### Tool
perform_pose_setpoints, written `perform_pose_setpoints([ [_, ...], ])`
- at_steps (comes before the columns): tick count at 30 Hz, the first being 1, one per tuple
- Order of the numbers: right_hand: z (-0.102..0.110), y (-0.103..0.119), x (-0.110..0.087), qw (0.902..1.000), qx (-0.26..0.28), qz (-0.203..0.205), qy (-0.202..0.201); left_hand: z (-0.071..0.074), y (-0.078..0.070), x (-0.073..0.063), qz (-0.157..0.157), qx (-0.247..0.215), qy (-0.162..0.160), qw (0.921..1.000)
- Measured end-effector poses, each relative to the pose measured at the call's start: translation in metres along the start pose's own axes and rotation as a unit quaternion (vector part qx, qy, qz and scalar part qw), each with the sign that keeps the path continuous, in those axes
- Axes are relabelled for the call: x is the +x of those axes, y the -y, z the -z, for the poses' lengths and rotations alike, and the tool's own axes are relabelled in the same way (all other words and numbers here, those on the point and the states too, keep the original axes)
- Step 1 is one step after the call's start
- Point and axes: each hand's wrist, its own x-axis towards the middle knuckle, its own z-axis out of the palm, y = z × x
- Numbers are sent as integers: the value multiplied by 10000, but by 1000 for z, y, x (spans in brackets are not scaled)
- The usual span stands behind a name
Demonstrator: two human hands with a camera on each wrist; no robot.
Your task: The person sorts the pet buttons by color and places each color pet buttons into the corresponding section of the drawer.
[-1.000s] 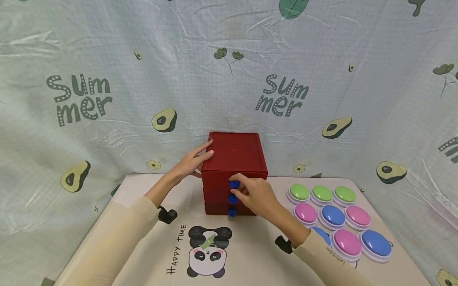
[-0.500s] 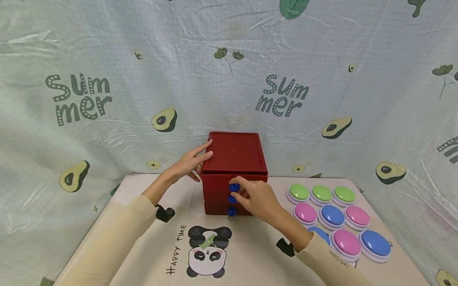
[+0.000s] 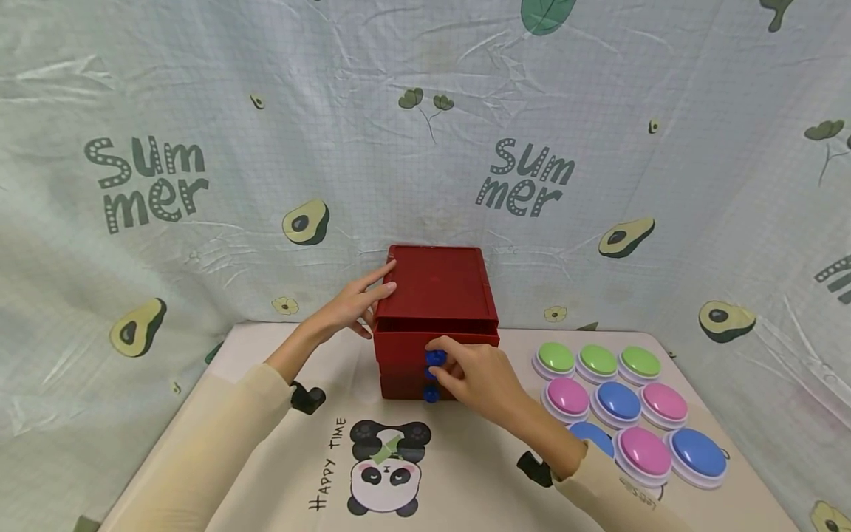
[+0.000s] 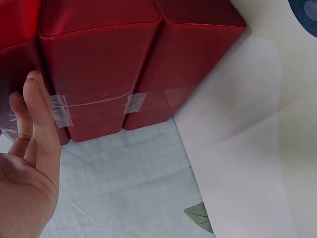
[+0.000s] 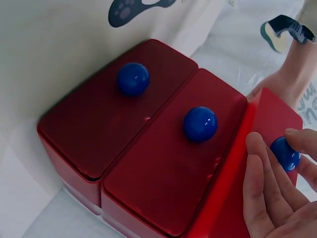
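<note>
A red cabinet (image 3: pixel 435 284) of three stacked drawers stands at the back of the table, each drawer with a round blue knob. My right hand (image 3: pixel 482 377) pinches the top drawer's knob (image 5: pixel 286 153) between thumb and fingers. That top drawer (image 3: pixel 402 346) juts a little way out, leaving a dark gap under the cabinet's top. The middle knob (image 5: pixel 200 124) and bottom knob (image 5: pixel 133 79) sit on drawers that are pushed in. At the cabinet's left side my left hand (image 3: pixel 349 303) rests with fingers extended, some on the top edge, others against the side wall (image 4: pixel 94 74).
Several dome push buttons in green, pink and blue stand on the right of the table, among them a pink button (image 3: pixel 643 449) near my right forearm. A patterned curtain (image 3: pixel 425 148) hangs close behind the cabinet. A panda print (image 3: pixel 385 480) marks the tabletop in front.
My right hand has moved toward me and slightly down with the knob, and the top drawer has slid partly out. The left hand has stayed on the cabinet's side, its lower fingers shifting slightly.
</note>
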Motion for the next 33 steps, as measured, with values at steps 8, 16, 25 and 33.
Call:
perform_pose_setpoints([
  [8,3,7,-7,10000,52,44,67,-2,1,-2,-39,11,-67,10000],
  [16,6,13,-14,9999,54,94,74,-3,1,-3,-95,-88,-136,9998],
  [25,8,18,-21,9999,91,60,88,-4,3,-2,-101,-95,-151,9998],
  [33,11,21,-25,9999,112,87,56,-4,3,-1,-110,-113,-171,9997],
])
